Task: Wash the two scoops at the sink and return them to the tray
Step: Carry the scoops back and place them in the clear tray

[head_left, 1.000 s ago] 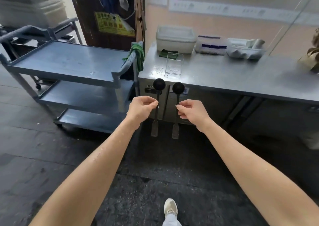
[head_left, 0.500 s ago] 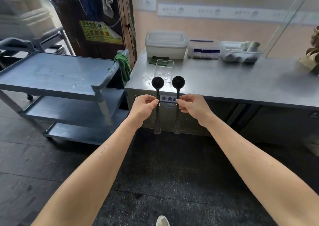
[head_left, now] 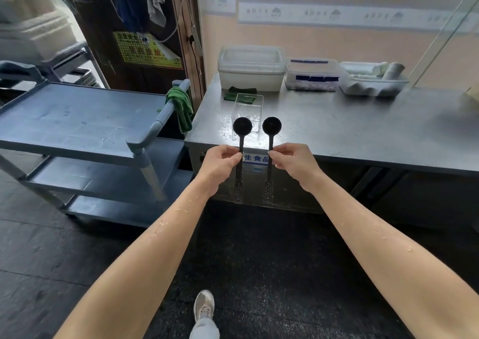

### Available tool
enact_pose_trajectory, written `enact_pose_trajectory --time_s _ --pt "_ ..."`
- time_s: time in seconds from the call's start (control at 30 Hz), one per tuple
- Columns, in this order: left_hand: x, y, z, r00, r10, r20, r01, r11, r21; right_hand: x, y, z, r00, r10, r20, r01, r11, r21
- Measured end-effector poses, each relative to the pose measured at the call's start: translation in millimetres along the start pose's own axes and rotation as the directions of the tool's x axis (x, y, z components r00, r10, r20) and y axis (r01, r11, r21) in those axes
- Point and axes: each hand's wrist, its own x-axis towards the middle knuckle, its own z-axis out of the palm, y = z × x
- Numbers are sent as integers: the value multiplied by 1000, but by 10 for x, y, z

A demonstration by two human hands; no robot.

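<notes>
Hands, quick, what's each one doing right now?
Left hand: closed, pinching the left scoop upright.
Right hand: closed, pinching the right scoop upright.

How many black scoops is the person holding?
2. The left hand pinches the left scoop and the right hand pinches the right scoop, side by side, bowls up, before the clear tray.

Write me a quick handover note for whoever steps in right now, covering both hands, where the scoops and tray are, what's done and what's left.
Left hand: pinching the left black scoop by its handle, bowl up.
Right hand: pinching the right black scoop the same way.
Both scoops hang in the air at the front edge of the steel counter, just short of the clear tray, which is empty.
Done: forearms are wet, so washing looks finished; no sink is in view.
Left: lay both scoops in the tray.
</notes>
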Motion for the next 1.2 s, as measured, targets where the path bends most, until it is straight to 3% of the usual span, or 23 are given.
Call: enact_pose_trajectory --time_s 0.5,0.73,1.2 --pt "1603 191 -682 994 -28 103 33 998 -48 1415 -466 638 999 30 -22 -28 997 65" --pt "2116 283 -899 990 -30 139 37 998 -46 1829 -602 808 994 41 -104 -39 999 21" --pt "2978 402 -539 976 -20 215 29 999 -39 2696 -468 630 990 80 -119 -77 997 24"
